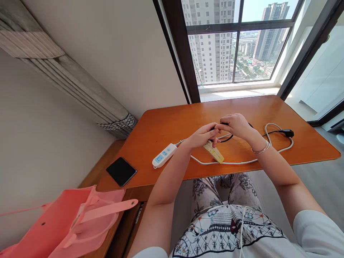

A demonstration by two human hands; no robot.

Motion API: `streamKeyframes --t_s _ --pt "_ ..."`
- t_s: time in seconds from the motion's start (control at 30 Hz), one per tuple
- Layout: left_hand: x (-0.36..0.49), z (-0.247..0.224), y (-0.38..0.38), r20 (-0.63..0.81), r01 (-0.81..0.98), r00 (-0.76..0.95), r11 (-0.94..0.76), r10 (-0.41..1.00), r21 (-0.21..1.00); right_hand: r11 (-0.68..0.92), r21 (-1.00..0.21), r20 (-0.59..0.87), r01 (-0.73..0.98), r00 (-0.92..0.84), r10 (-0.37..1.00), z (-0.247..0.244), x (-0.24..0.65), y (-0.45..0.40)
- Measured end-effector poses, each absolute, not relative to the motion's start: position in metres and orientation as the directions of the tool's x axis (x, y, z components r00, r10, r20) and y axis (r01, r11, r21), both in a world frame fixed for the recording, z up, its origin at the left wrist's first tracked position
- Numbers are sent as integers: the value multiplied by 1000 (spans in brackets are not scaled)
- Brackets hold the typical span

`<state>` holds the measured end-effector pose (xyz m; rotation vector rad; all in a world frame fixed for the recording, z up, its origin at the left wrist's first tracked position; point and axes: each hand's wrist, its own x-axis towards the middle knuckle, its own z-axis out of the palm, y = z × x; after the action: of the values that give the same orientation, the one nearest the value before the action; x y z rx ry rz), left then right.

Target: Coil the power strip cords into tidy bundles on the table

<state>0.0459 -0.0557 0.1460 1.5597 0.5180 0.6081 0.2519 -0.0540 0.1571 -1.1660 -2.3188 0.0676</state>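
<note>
Over the middle of the table, my left hand (205,135) and my right hand (235,125) meet with fingers closed on a black cable (229,138). Most of the gripped stretch is hidden by the fingers. Beneath my left hand, a pale yellow block-like thing (215,153) lies tilted; its upper end is covered and I cannot make out its kind. The black plug (288,133) rests to the right, with a length of black cable running from it. To the left of my left hand is a white power strip (164,156), its white cord (239,163) looping across the table.
A black phone or tablet (121,172) lies on the left of the brown table (172,122). A pink bag (80,222) stands at the lower left, its strap reaching to the table's corner. Beyond the table are a window (236,53) and a gathered curtain (88,93).
</note>
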Motion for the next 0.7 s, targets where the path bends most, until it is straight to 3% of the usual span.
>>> streamKeyframes --t_s 0.1,0.23,0.37,0.5,0.7 --pt "44 144 -56 101 -133 743 -3 662 991 646 -316 515 695 -446 732 155 254 -56" --pt "40 140 -61 94 -310 661 158 745 937 618 -328 688 715 -267 675 136 268 -55" --pt "36 141 -70 -3 -526 514 317 858 789 560 -509 644 653 -143 751 100 286 -56" --pt "33 147 -80 31 -701 335 227 942 676 513 -598 528 616 -179 830 67 300 -65" --pt "29 154 -79 111 -755 150 42 982 654 486 -534 431 692 -271 861 58 324 -72"
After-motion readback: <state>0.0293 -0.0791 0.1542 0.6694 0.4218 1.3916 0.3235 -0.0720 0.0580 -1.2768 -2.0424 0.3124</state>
